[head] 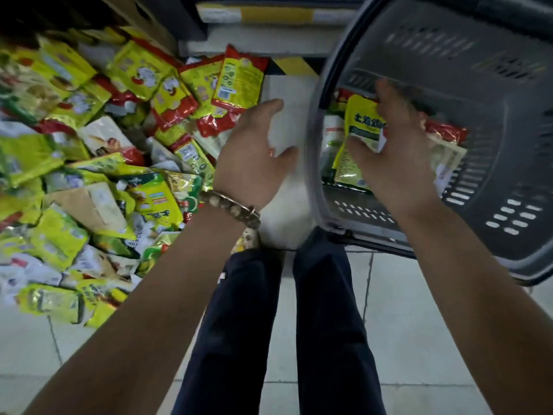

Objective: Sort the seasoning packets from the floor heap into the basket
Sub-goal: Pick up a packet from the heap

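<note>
- Head view looks down on a big heap (89, 151) of yellow, green and red foil seasoning packets. It spreads over the pale tiled floor (419, 339) at the person's left. A grey plastic basket (312, 139) with slotted walls sits at the right, tipped so that its mouth faces the person.
- As I judge it, the task is at an early stage. Only a few packets lie in the bottom of the basket, some red and some yellow-green, while the heap holds many times more. Nearly all the sorting is left to do.
- The right hand (401, 151) is inside the basket with its back toward the camera. Its thumb is spread low and its fingers are curled over the top edge of a yellow seasoning packet (360, 121) with dark lettering. It pinches that packet just above those already in the basket, though motion blur hides how firm the hold is.
- The left hand (254, 157), with a brown bead bracelet (230, 205) at the wrist, hangs over the bare strip of floor between heap and basket. Its fingers are apart and relaxed, and it holds nothing.
- Its fingertips are near a red-and-yellow packet (238, 82) at the heap's edge; I cannot tell whether they touch it.
- The step in hand is probably setting the yellow packet down while the free hand goes for another.
</note>
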Action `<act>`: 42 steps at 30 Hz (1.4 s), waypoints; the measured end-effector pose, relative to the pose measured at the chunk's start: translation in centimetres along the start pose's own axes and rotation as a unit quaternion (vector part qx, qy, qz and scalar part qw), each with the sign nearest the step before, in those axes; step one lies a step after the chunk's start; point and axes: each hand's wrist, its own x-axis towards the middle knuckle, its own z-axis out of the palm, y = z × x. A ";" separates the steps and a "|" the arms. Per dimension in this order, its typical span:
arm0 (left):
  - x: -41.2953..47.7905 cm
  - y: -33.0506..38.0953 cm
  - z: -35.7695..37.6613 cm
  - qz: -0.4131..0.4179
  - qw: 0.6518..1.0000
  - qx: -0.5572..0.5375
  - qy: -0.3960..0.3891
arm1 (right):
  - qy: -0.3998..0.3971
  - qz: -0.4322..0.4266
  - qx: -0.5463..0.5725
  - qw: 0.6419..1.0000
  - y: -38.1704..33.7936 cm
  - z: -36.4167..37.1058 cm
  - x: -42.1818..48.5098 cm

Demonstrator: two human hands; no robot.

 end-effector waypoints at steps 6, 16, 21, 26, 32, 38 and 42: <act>-3.8 -10.6 -3.5 -0.135 0.991 0.004 0.011 | -0.125 -0.043 -0.009 0.991 -5.6 10.3 -2.6; -3.3 -25.6 3.4 -0.277 0.959 -0.064 -0.024 | -0.284 0.075 -0.203 0.934 4.0 27.9 3.1; -0.5 -30.5 7.8 -0.254 0.962 -0.098 0.026 | -0.250 -0.056 -0.347 0.902 8.2 35.8 7.1; 0.2 -33.0 10.9 -0.271 0.942 -0.182 0.080 | -0.241 -0.096 -0.418 0.871 11.9 41.1 8.8; 0.1 -33.2 12.3 -0.291 0.926 -0.228 0.075 | -0.131 -0.233 -0.339 0.902 15.1 40.1 9.2; 0.5 -32.1 11.1 -0.341 0.867 -0.353 0.089 | -0.009 -0.215 -0.136 0.967 13.5 36.3 6.6; 0.9 -31.2 9.8 -0.400 0.775 -0.480 0.093 | 0.071 0.001 0.083 0.994 9.2 32.7 3.1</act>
